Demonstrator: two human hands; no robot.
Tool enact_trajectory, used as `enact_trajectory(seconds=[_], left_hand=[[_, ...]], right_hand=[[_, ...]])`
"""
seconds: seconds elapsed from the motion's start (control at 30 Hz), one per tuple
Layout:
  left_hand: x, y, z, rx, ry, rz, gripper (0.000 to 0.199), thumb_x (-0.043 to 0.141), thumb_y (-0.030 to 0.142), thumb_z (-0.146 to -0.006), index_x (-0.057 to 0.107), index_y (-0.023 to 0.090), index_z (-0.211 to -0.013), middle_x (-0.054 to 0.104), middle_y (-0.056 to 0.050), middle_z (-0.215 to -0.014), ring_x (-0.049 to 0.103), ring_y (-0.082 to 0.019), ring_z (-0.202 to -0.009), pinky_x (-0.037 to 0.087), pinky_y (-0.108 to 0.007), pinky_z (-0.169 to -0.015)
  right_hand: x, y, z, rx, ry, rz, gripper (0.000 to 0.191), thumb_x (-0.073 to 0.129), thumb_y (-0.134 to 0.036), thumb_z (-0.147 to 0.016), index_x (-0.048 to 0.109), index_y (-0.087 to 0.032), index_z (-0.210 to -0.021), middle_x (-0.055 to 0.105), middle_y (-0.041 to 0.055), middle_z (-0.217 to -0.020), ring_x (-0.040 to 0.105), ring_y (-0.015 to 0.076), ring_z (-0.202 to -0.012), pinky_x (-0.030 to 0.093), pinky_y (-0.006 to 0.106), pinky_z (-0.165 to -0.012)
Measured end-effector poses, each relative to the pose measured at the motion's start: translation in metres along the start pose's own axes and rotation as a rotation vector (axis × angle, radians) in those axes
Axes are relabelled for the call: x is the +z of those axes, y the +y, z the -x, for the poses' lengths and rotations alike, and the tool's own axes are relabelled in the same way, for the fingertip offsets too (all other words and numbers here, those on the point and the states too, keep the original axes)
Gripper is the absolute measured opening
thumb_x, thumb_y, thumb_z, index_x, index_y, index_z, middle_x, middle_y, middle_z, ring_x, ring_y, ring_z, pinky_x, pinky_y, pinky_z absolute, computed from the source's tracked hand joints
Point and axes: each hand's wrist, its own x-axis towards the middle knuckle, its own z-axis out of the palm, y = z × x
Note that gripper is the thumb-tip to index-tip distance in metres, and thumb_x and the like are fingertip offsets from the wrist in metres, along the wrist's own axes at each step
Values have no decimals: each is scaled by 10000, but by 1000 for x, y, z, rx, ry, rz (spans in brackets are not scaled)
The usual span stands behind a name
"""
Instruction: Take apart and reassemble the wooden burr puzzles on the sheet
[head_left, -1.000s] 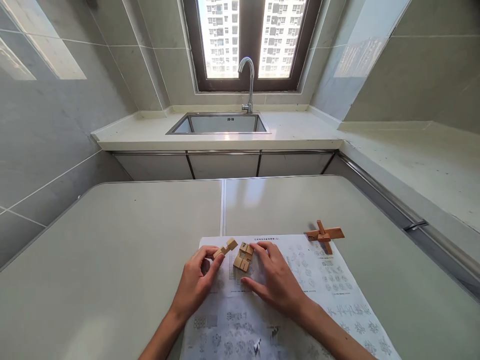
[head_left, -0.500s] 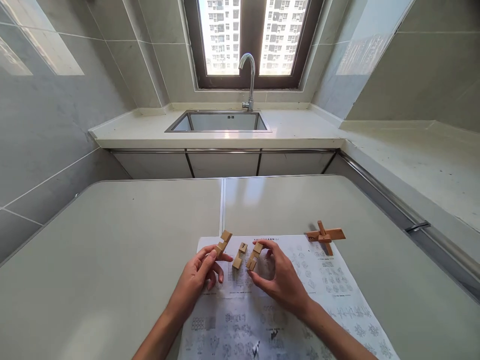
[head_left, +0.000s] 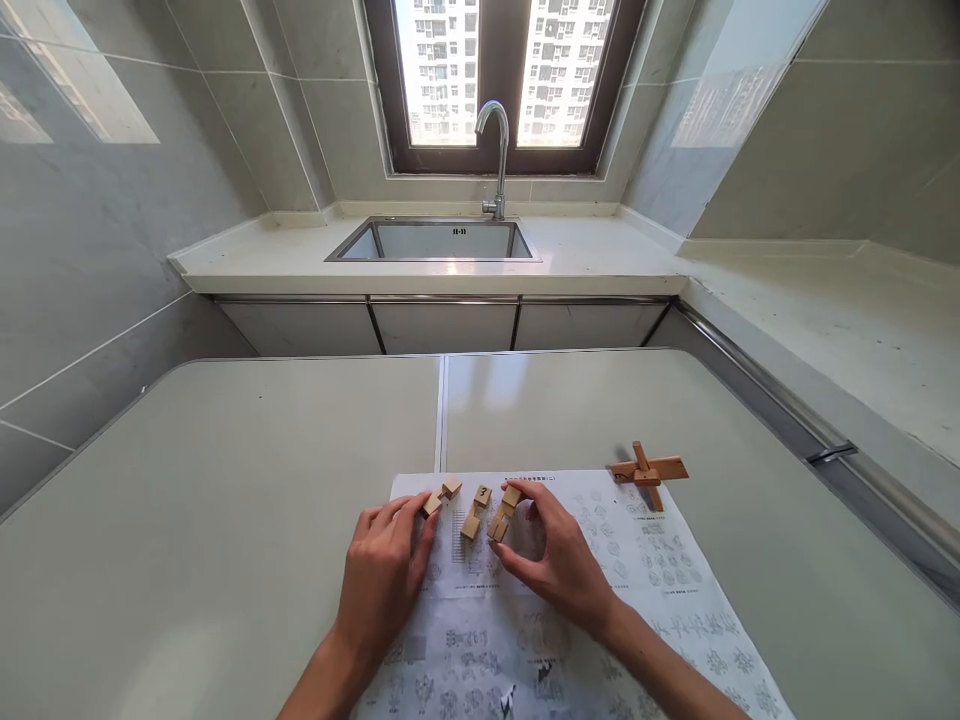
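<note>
My left hand (head_left: 390, 555) pinches a notched wooden puzzle piece (head_left: 441, 497) at its near end, low over the top of a printed sheet (head_left: 525, 590). In the middle lies another notched puzzle piece marked 3 (head_left: 475, 512), touched by neither hand. Thumb and forefinger of my right hand (head_left: 559, 555) grip a third notched puzzle piece (head_left: 504, 514) by its two ends, close beside the middle one. Line drawings and small text cover the sheet.
An assembled wooden cross-shaped puzzle (head_left: 648, 476) rests at the sheet's upper right corner. All of it is on a pale table (head_left: 225, 480) with a seam. Beyond stand a counter with a sink (head_left: 435, 240), a tap (head_left: 498, 165) and a window.
My left hand has turned palm down and lowered its puzzle piece from a raised tilt to near the sheet. My right hand keeps its hold in about the same place.
</note>
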Motion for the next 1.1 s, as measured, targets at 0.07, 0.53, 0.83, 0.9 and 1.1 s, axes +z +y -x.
enact_trajectory(seconds=[0.07,0.53,0.83,0.9,1.1], left_hand=[[1,1,-1,51,26,-45,264,523,291,-1083,680,172,-1259,801,-132,-1175,750,-298,-1063,527,-429,-928],[3,1,1,92,18,-132,248,541,239,-1072,616,193,-1304,781,-131,-1239,638,-349,-1327,505,-490,-1013],[-3,21,-2,213,-25,23,262,598,191,-1042,657,247,-1290,713,-105,-1311,604,-292,-1267,516,-454,-1038],[-2,24,0,238,-58,39,282,595,166,-1036,684,277,-1279,723,-91,-1299,610,-288,-1263,528,-452,-1036],[1,25,-1,265,-75,82,265,582,150,-1037,691,257,-1253,761,-75,-1231,628,-288,-1234,515,-460,-1031]], right_hand=[[0,0,0,1,-10,-3,540,725,-292,-904,520,-254,-1402,677,114,-1320,670,310,-1169,593,471,-997],[0,1,0,26,-49,-23,558,732,-279,-903,506,-262,-1414,663,103,-1325,657,306,-1186,578,479,-1021],[2,3,1,-4,-36,-11,582,738,-258,-882,519,-261,-1421,669,112,-1357,654,322,-1243,562,504,-1061],[1,2,1,-5,-31,-13,583,734,-251,-881,518,-264,-1422,671,111,-1356,656,322,-1243,563,507,-1063],[1,0,0,-42,-22,41,618,756,-221,-850,531,-270,-1424,653,115,-1355,631,325,-1276,555,514,-1093]])
